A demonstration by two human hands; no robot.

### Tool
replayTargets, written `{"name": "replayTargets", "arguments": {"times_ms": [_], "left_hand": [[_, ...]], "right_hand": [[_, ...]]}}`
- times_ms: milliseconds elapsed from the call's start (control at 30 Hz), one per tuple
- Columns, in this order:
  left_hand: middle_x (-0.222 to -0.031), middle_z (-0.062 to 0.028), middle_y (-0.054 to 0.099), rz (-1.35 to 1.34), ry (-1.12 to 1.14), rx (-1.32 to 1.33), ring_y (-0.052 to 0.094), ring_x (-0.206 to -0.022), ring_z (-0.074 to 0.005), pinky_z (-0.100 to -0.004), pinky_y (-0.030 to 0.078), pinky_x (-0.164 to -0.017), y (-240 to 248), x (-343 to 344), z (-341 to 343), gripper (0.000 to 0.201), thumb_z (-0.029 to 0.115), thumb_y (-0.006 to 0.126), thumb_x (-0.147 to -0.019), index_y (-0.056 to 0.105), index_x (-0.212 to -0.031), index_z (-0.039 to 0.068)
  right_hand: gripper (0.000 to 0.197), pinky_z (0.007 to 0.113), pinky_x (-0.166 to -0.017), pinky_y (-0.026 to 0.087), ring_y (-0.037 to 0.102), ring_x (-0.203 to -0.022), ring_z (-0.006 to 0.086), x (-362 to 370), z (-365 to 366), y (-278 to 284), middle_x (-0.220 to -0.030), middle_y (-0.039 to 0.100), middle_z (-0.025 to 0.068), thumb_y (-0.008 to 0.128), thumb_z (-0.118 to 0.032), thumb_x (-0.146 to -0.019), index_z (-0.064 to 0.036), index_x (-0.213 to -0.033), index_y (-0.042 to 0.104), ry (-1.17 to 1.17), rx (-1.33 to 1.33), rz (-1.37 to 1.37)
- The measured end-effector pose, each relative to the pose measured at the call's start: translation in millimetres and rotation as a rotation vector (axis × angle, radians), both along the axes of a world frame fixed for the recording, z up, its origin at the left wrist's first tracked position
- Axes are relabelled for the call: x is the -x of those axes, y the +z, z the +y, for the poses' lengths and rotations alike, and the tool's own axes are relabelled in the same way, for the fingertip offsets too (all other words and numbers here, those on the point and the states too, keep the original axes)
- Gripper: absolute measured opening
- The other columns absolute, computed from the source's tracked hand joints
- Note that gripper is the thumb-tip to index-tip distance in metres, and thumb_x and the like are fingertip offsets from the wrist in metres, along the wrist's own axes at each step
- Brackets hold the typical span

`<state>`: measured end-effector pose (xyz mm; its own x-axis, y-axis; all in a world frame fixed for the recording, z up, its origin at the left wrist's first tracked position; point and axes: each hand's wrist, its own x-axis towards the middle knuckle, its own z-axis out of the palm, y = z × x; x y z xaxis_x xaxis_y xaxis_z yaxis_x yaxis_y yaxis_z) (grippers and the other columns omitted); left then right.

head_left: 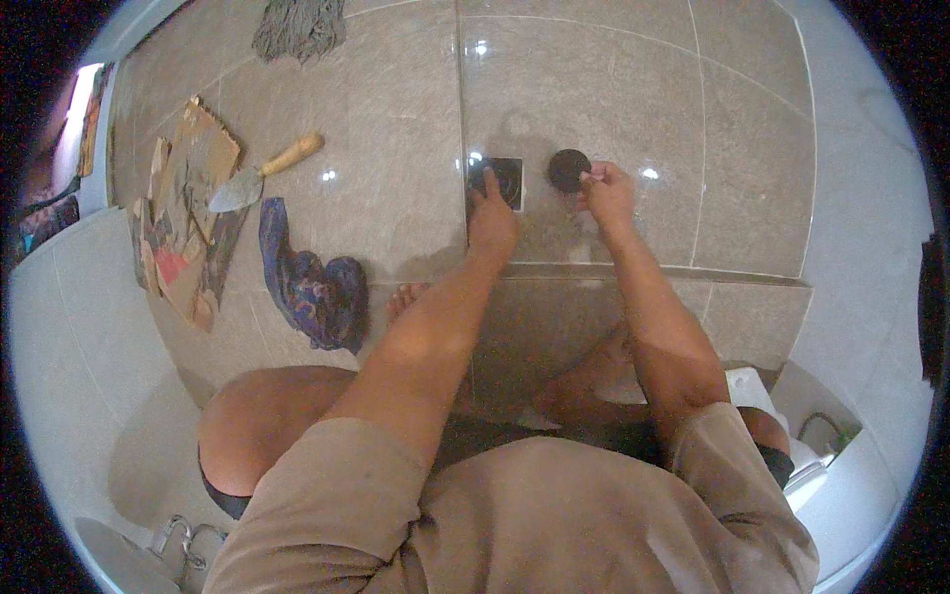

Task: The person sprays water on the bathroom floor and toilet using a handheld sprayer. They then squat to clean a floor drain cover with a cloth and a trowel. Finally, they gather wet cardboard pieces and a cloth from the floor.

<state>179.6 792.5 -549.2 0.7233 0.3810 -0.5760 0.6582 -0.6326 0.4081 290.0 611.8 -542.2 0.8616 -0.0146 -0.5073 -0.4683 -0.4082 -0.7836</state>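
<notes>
A dark square floor drain (511, 182) is set in the beige tiled floor in front of me. My left hand (492, 226) reaches to its left side, with the index finger stretched out over the dark opening and nothing visible in the hand. To the right of the drain, a round dark disc (567, 170), like a drain cover, is pinched at its right edge by my right hand (611, 198). Something small and pale shows at those fingertips, too small to name. Whether the disc rests on the tile or is held just above it, I cannot tell.
Left of me lie a trowel (239, 190) with a wooden handle, torn cardboard (193, 238) and a crumpled dark blue patterned cloth (315, 289). A grey mop head (299, 28) lies at the far edge. A raised tile edge (643, 270) runs across before my feet; pale walls flank both sides.
</notes>
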Motion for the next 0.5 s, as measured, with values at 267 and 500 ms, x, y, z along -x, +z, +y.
{"name": "replayTargets", "arguments": {"times_ms": [267, 500], "left_hand": [[-0.128, -0.0225, 0.048, 0.048, -0.013, -0.216, 0.064, -0.111, -0.0425, -0.0524, 0.059, -0.088, -23, 12, -29, 0.086, 0.013, 0.065, -0.092, 0.015, -0.158, -0.006], [-0.133, -0.025, 0.049, 0.134, -0.773, -0.416, 0.061, -0.113, -0.0363, -0.0455, 0.059, -0.083, -31, 1, -71, 0.07, 0.01, 0.058, -0.094, 0.027, -0.152, -0.014]], "right_hand": [[0.019, 0.036, -0.054, 0.055, 0.07, -0.059, 0.0219, -6, -16, 8, -0.079, 0.072, 0.0143, 0.072, -0.011, -0.089, 0.0006, -0.104, 0.072, 0.032, 0.062, 0.016], [0.016, 0.031, -0.052, 0.051, 0.062, -0.059, 0.0159, -13, -23, 1, -0.077, 0.066, 0.0081, 0.069, -0.004, -0.092, 0.0012, -0.106, 0.065, -0.089, -0.025, 0.072]]}}
